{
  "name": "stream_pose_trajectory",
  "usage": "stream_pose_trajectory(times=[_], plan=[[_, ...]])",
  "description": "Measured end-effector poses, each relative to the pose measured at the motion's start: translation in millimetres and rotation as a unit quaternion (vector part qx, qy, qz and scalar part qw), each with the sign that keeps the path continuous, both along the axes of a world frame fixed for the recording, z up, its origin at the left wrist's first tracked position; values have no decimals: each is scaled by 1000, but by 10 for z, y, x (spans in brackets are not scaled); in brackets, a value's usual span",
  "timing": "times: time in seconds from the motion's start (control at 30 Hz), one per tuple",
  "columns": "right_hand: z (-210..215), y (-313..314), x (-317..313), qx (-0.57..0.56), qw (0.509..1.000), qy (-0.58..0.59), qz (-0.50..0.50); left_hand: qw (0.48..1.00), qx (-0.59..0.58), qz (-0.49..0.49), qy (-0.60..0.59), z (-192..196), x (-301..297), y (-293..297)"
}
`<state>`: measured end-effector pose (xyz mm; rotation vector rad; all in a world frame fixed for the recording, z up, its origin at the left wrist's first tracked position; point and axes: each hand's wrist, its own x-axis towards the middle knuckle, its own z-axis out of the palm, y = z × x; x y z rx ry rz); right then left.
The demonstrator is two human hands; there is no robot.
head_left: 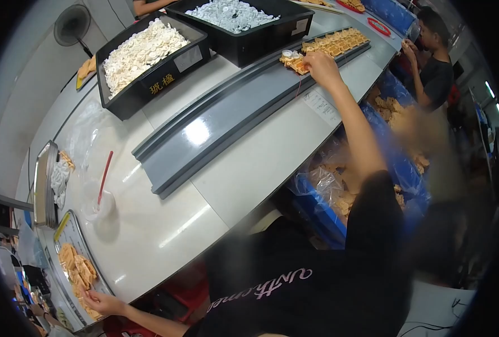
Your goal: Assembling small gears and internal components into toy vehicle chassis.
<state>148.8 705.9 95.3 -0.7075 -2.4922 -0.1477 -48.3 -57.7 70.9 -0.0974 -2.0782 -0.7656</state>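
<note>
An orange part [298, 64] is pinched by the right hand [321, 66] at nine o'clock. Orange pieces [76, 268] at twelve o'clock are touched by the loosely open, empty left hand [101, 302].

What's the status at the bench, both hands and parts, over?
Right hand on orange parts in grey track. Left hand at tray of orange parts. Nothing blocking.

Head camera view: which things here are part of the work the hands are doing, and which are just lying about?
In use:
- right hand on the small orange plastic pieces on the grey channel rail
- left hand at the tray of orange pieces

Lying about:
- clear cup with red straw
- black bins of white pieces
- grey fan
</note>
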Motion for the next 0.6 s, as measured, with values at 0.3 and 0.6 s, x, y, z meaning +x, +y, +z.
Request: stream_pose_trajectory(times=[0.3, 0.6], plan=[[391, -1054, 185, 102, 988, 36, 112, 484, 249, -681, -491, 156, 1487, 3210], [3, -2909, 1353, -76, 981, 12, 179, 165, 439, -600, -648, 42, 2130, 3795]])
